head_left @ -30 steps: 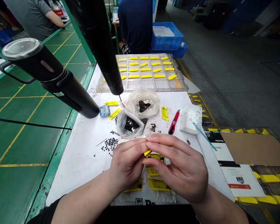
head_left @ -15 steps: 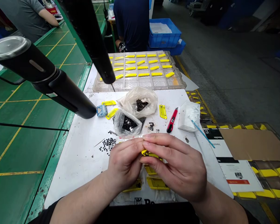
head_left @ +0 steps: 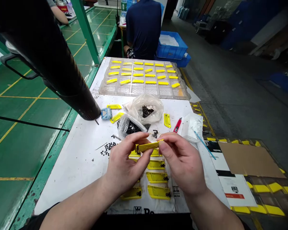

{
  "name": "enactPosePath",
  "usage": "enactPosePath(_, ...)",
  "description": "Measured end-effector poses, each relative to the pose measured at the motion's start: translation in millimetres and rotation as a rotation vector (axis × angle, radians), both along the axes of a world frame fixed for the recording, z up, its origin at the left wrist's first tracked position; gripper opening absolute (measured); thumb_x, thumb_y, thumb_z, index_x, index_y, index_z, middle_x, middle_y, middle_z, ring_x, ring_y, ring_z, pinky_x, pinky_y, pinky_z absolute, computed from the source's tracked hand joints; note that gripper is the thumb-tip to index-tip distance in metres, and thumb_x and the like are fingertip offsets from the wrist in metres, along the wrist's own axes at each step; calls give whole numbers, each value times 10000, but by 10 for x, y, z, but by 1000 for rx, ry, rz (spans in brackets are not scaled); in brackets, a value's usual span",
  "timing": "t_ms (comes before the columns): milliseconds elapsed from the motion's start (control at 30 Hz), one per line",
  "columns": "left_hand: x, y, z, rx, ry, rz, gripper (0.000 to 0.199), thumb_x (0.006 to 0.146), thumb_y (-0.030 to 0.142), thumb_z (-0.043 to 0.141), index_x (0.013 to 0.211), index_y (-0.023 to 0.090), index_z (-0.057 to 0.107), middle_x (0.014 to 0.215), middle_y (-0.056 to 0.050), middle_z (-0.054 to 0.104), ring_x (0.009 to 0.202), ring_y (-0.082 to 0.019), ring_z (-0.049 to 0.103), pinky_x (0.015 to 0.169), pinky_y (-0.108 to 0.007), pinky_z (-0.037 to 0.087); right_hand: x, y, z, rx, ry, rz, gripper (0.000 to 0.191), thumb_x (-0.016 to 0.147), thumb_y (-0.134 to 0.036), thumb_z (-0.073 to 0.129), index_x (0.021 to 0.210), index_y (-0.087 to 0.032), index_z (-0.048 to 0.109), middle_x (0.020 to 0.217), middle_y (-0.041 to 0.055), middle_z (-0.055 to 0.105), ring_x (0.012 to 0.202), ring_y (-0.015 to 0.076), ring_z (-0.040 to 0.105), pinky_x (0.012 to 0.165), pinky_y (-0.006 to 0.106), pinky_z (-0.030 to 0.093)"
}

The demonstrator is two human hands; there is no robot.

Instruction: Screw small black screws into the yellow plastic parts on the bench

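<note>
A yellow plastic piece (head_left: 147, 146) with a dark part at its left end is held level between both hands. My left hand (head_left: 127, 159) grips its left end between thumb and fingers. At the right end, my right hand (head_left: 182, 159) pinches it between thumb and index finger. Below the hands, several yellow pieces with black parts (head_left: 157, 177) lie in two columns on the white table (head_left: 69, 179). Small black parts (head_left: 108, 148) are scattered left of my left hand. Beyond the hands stand two plastic bags of black parts, a larger bag (head_left: 156, 110) and a smaller bag (head_left: 124, 127).
A black screwdriver (head_left: 69, 73) hangs at the left, its tip near a blue object (head_left: 106, 113). Behind lies a divided tray (head_left: 144, 92) of yellow pieces. A red cutter (head_left: 177, 125) and a white packet (head_left: 193, 124) lie right. A person (head_left: 144, 28) sits beyond, beside a blue crate (head_left: 171, 48).
The hands have moved slightly apart, showing the yellow piece between them. The view has shifted, and the screwdriver now appears lower and further left, covering most of the black bottle.
</note>
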State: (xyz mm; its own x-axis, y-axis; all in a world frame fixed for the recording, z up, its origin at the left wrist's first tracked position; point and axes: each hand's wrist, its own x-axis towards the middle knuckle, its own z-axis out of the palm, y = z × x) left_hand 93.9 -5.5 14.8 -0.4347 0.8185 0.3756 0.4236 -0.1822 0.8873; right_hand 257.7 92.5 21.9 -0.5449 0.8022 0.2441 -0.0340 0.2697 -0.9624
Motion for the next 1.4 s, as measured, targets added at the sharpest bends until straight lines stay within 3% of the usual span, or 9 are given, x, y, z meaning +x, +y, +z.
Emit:
enactPosePath(100,4,28,18,-14,-306,-32,334,960,214,836,1270,255,717,1082,-12,808,849,-131,806,763,-205,660,3,13,-56,-364,120,156,150,1107,-415,757,1148,-270,767,1026,4,727,839,116,677,792,215,580)
enactPosePath(200,-12,49,50,18,-509,-58,287,971,247,842,1236,226,736,956,-2,816,735,-111,779,676,-173,642,-4,15,-82,-569,176,287,191,1084,-425,792,1180,-260,789,1065,32,764,843,123,726,808,219,614)
enactPosePath(367,-71,3,27,41,-399,-78,306,1038,259,771,1341,300,765,1010,5,785,796,-95,769,735,-165,640,-20,-3,-95,-652,233,403,150,1083,-379,797,1187,-274,825,1083,56,813,871,143,783,819,231,656)
enactPosePath(467,-141,-16,22,73,-212,-82,343,1052,232,744,1386,311,734,1040,2,764,798,-86,741,748,-172,610,-13,-14,-71,-489,110,399,157,1060,-352,829,1212,-312,833,1094,29,820,920,133,789,839,200,646)
enactPosePath(600,-252,5,79,191,134,-112,422,1033,189,759,1446,246,692,1127,-47,782,963,-131,734,877,-226,574,-9,-8,19,45,-71,297,176,1033,-248,846,1198,-309,836,1098,-14,811,971,118,764,906,171,604)
enactPosePath(667,-287,19,111,250,188,-170,434,1030,168,756,1455,219,682,1038,-49,778,904,-142,706,823,-251,562,-13,2,60,208,-113,313,152,1043,-219,827,1183,-279,828,1084,-14,804,949,123,752,926,186,595)
enactPosePath(867,-310,52,134,353,146,-275,457,989,88,779,1432,173,703,1087,-117,805,867,-174,665,782,-310,573,-29,7,76,349,-132,397,198,1098,-182,729,1279,-225,794,1231,35,787,1074,154,745,1017,233,582)
enactPosePath(1067,-307,49,126,415,96,-309,361,962,65,799,1311,142,747,959,-97,798,845,-179,665,749,-320,572,-3,-22,61,525,-59,286,293,1095,-107,662,1371,-178,734,1267,55,773,1158,139,732,1074,209,567)
enactPosePath(1400,-249,-28,68,332,-11,-270,317,967,78,789,1249,212,736,1006,-70,800,861,-190,727,772,-335,584,5,-38,154,606,-75,217,169,1126,-190,644,1254,-174,752,1116,71,807,1024,188,785,918,272,657)
